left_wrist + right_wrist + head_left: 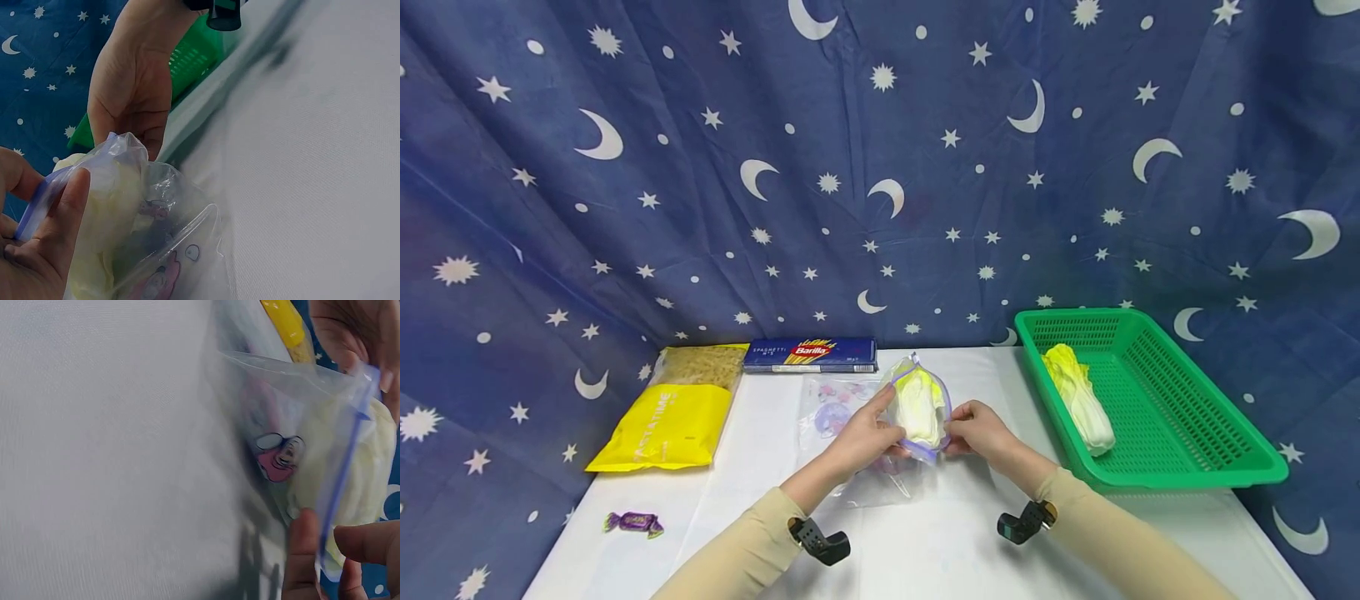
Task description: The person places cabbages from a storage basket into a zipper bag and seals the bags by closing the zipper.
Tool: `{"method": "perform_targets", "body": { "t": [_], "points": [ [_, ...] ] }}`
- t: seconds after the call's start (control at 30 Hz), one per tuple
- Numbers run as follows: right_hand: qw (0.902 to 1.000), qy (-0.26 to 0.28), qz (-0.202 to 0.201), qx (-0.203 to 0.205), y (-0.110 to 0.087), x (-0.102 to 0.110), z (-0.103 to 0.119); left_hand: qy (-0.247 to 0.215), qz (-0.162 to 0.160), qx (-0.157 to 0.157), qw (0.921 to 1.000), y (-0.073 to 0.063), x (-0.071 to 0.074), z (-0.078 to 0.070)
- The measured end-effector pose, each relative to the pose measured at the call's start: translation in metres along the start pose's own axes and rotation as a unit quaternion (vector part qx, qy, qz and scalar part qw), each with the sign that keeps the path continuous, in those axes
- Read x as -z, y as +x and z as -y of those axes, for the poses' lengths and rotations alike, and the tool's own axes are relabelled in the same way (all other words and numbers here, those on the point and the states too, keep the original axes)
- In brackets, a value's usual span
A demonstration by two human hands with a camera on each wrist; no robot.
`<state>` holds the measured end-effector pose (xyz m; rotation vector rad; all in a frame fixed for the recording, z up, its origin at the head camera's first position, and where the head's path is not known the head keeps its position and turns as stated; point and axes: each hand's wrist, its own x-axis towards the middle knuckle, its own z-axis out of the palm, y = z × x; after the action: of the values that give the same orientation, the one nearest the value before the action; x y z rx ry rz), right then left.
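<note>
Both hands hold a clear zip bag (pixel 194 244) with a purple-blue zip strip and cartoon prints, its mouth spread wide. A pale yellow-white Chinese cabbage (pixel 919 408) sits within the mouth, its leafy tip toward the back. My left hand (pixel 868 432) grips the left side of the rim, thumb over the strip. On the opposite side my right hand (pixel 981 429) pinches the rim between thumb and fingers; the right wrist view shows its fingertips (pixel 304 528) against the plastic. Printed clear plastic (pixel 831 421) spreads on the white table under the left hand.
At the right stands a green basket (pixel 1180 342) with another Chinese cabbage (pixel 1078 400) inside. A yellow pasta bag (pixel 673 421) lies at the left, beside a blue spaghetti box (pixel 808 356) at the back. One purple-wrapped candy (pixel 634 522) lies front left. A starry curtain (pixel 880 167) backs the table.
</note>
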<state>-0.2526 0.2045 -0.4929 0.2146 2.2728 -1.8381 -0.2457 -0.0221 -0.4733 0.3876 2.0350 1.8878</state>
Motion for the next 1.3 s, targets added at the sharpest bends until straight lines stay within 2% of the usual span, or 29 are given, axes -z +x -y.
{"method": "perform_targets", "body": {
  "t": [0.27,0.57,0.67,0.9,1.3],
  "points": [
    [0.9982,-0.003,-0.044,0.041,-0.001,-0.013,0.003,0.018,-0.010,-0.002,0.9998,-0.005,0.006,-0.003],
    [0.9929,-0.061,-0.068,0.077,-0.001,-0.012,0.014,0.040,-0.042,0.005,0.9983,-0.007,0.012,-0.009],
    [0.9906,-0.088,-0.067,0.081,-0.002,-0.011,0.016,0.047,-0.052,0.000,0.9975,-0.007,0.014,-0.013],
    [0.9832,-0.144,-0.051,0.100,-0.006,-0.012,0.027,0.099,-0.069,-0.002,0.9927,-0.006,0.021,-0.020],
    [0.9730,-0.205,-0.012,0.105,-0.014,-0.011,0.055,0.122,-0.053,0.030,0.9906,-0.006,0.031,-0.034]
  ]
}}
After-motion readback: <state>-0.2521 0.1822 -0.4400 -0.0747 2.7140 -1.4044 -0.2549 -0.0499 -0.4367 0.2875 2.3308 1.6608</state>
